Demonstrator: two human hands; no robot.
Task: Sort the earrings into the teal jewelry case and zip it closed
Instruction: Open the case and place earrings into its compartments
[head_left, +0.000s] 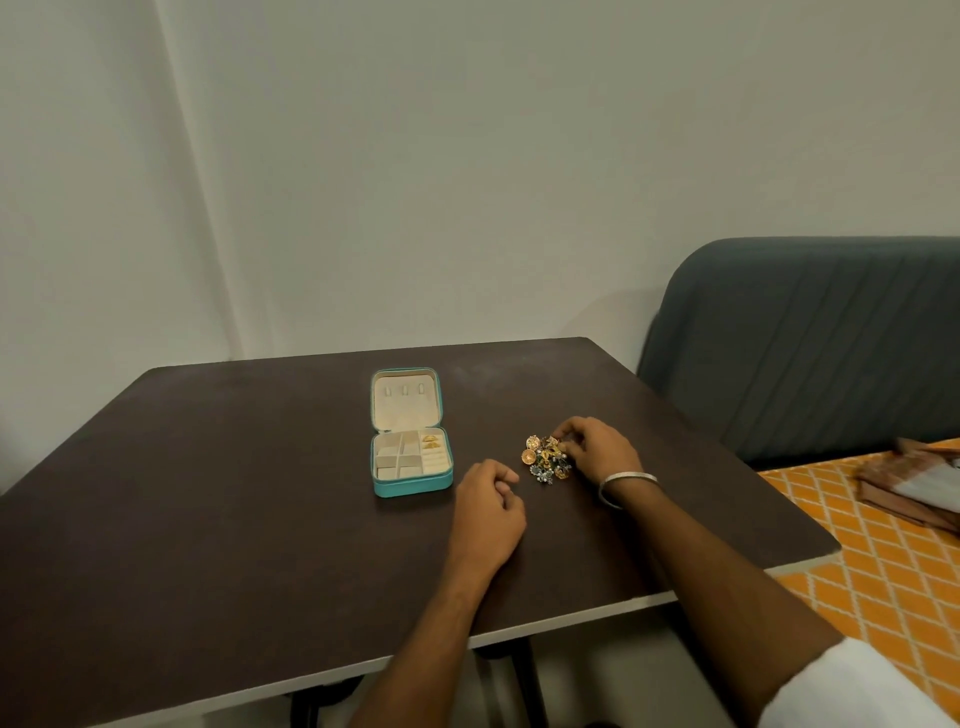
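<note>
The teal jewelry case (410, 486) lies open on the dark table (208, 493), its lid flat behind it and its cream compartments showing. A gold earring pair (429, 441) sits in the back right compartment. A heap of gold and silver earrings (543, 460) lies to the right of the case. My right hand (597, 452), with a silver bangle on the wrist, rests on the heap's right side, fingertips pinching at an earring. My left hand (488, 512) rests on the table between case and heap, fingers loosely curled, holding nothing.
A grey padded headboard (810, 343) stands to the right of the table. An orange patterned bedspread (883, 551) with folded brown cloth (914, 493) lies at the right. A pale wall rises behind the table.
</note>
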